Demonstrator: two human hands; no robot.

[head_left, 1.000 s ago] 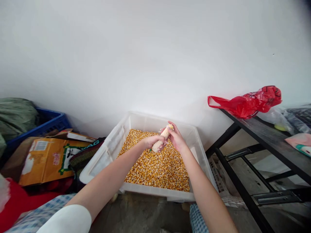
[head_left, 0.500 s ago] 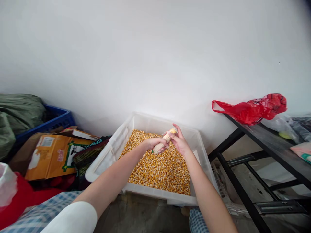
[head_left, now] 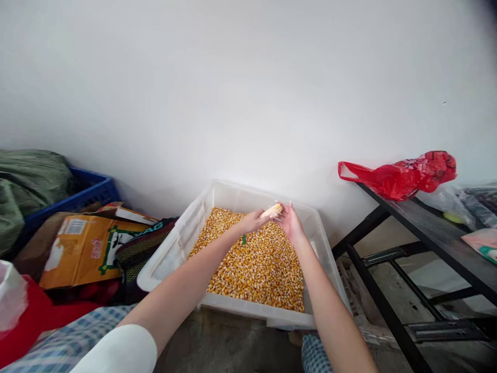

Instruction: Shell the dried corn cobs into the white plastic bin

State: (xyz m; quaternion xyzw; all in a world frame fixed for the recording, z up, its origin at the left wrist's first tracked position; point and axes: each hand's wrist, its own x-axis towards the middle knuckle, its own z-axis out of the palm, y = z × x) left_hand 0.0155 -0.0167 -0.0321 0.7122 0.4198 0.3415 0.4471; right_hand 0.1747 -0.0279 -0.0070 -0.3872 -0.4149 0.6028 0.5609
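A pale corn cob (head_left: 271, 211), largely stripped of kernels, is gripped at its lower end by my left hand (head_left: 251, 221). Its tip points up and to the right. My right hand (head_left: 291, 224) is at that tip, palm turned toward it, with fingers apart and some fingertips at or behind the cob. Both hands are above a heap of loose yellow corn kernels (head_left: 256, 274) in a translucent plastic bin (head_left: 248, 305). A small green thing (head_left: 244, 239) shows just below my left hand; its kind is unclear.
A white wall rises behind the bin. At left are a torn orange cardboard box (head_left: 83, 254), a blue crate (head_left: 93, 191) and a green sack (head_left: 34, 178). A black-framed table (head_left: 430, 223) at right carries a red plastic bag (head_left: 411, 176).
The cob has moved slightly up and right and now lies flatter. My left hand rose with it; my right hand's fingers have shifted around the tip.
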